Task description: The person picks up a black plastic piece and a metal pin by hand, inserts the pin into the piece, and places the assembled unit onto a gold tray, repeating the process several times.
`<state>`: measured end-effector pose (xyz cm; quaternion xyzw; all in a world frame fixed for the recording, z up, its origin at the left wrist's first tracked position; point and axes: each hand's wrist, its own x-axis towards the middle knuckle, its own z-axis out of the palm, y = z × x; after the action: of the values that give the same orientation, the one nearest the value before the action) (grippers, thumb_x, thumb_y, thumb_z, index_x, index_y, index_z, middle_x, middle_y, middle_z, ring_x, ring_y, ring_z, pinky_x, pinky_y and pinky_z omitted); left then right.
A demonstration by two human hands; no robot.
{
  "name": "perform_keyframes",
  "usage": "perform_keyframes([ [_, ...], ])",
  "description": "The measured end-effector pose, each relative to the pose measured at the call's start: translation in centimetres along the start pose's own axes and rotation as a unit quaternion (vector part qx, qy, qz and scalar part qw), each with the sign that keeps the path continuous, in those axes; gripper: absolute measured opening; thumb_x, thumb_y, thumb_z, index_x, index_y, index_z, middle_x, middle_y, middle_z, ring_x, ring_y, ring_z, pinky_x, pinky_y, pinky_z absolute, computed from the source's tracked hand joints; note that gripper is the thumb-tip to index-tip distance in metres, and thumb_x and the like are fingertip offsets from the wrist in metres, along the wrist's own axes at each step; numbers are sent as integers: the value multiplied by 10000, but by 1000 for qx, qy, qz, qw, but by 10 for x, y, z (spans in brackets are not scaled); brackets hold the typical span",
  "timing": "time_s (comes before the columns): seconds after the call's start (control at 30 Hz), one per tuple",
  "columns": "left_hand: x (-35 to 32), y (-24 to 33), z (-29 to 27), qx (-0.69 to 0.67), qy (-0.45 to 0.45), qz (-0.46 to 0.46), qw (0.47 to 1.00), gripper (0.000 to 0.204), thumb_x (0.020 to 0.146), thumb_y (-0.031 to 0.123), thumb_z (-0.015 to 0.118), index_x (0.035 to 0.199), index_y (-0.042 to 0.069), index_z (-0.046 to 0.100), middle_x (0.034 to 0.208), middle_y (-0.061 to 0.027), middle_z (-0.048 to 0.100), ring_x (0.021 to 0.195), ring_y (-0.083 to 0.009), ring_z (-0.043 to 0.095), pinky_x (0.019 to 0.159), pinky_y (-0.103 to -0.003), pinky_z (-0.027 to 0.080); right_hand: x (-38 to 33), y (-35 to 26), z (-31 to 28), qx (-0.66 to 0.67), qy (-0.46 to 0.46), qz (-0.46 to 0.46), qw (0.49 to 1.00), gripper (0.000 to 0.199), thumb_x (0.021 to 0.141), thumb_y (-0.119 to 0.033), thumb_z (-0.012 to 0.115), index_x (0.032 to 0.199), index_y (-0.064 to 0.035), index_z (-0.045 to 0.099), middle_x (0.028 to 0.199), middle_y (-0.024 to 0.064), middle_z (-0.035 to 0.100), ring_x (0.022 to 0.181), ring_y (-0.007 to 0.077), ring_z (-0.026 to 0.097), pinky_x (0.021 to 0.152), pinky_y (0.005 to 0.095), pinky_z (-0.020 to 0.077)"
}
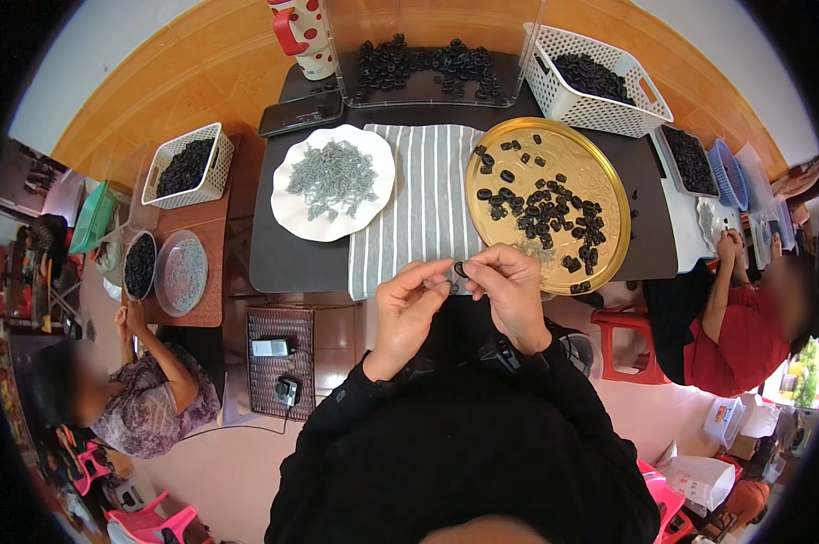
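Both my hands meet over the near edge of the striped cloth (419,190). Between thumb and fingers my right hand (511,288) pinches a small black ring-like part (460,269). My left hand (408,308) has its thumb and forefinger pressed close beside that part; whatever they hold is too small to make out. To the left lies a white wavy-rimmed plate (287,204) with a heap of small grey clip-like pieces (332,172). At the right, a round gold tray (609,172) carries many loose black parts (555,213).
A clear bin (428,91) of black parts stands at the back, near a phone (301,113) and a dotted tumbler (305,41). A white basket (600,104) is at back right. People work at left (146,390) and right (736,326). A red stool (627,349) stands beside me.
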<state>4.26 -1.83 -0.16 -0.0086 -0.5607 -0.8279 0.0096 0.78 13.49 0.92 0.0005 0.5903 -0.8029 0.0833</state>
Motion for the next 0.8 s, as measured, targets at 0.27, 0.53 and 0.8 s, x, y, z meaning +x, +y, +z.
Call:
perform_keyframes([
  [0.27, 2, -3, 0, 1, 6, 15, 1000, 300, 828, -80, 594, 1107, -2, 671, 841, -7, 579, 702, -68, 518, 587, -186, 399, 0, 0, 1, -19, -15, -9, 1000, 15, 853, 3, 634, 846, 3, 648, 748, 41, 648, 628, 80, 604, 533, 190, 455],
  [0.53, 2, -3, -2, -12, 8, 11, 1000, 292, 832, -74, 597, 1104, -1, 672, 840, -12, 581, 708, -73, 527, 589, -187, 405, 0, 0, 2, -58, -21, -28, 998, 18, 859, -4, 640, 842, -2, 643, 762, 27, 642, 631, 66, 590, 539, 185, 451],
  [0.8, 1, -4, 0, -16, 32, 22, 999, 271, 851, -71, 585, 1103, -15, 667, 838, -19, 575, 712, -79, 524, 603, -202, 417, -3, 3, 1, -100, -53, -54, 992, 21, 874, -2, 625, 877, 1, 645, 795, 12, 623, 669, 49, 567, 572, 182, 447],
])
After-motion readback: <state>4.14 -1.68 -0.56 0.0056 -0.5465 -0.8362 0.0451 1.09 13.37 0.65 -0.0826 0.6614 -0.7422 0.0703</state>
